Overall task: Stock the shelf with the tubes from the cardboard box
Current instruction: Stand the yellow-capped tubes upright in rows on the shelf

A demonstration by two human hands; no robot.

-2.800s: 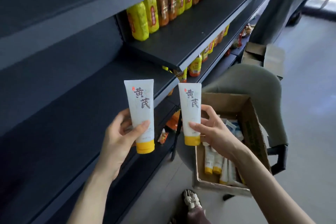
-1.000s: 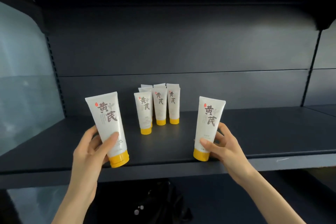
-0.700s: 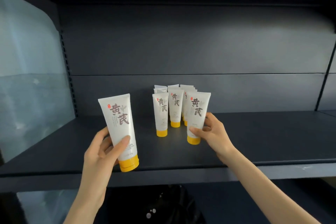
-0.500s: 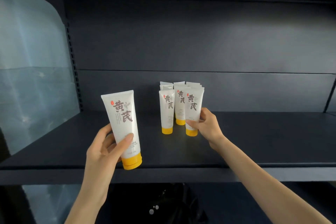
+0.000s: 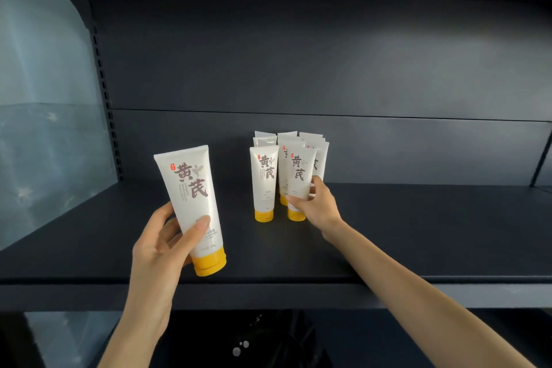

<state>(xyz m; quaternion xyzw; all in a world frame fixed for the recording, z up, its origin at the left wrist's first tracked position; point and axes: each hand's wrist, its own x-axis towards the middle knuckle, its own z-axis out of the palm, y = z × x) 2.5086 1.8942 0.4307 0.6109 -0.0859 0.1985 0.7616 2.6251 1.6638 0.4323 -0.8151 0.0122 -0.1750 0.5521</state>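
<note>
My left hand (image 5: 158, 242) grips a white tube (image 5: 191, 197) around its lower half, thumb curled across the front. The tube runs nearly upright, yellow cap down, flat end tipped slightly left, near the front edge of the shelf (image 5: 433, 233). Mid-shelf, a cluster of matching tubes (image 5: 264, 182) stands cap-down. At the cluster's front right, my right hand (image 5: 321, 207) pinches a second tube (image 5: 300, 170) low on its body, upright, cap down at the shelf board.
</note>
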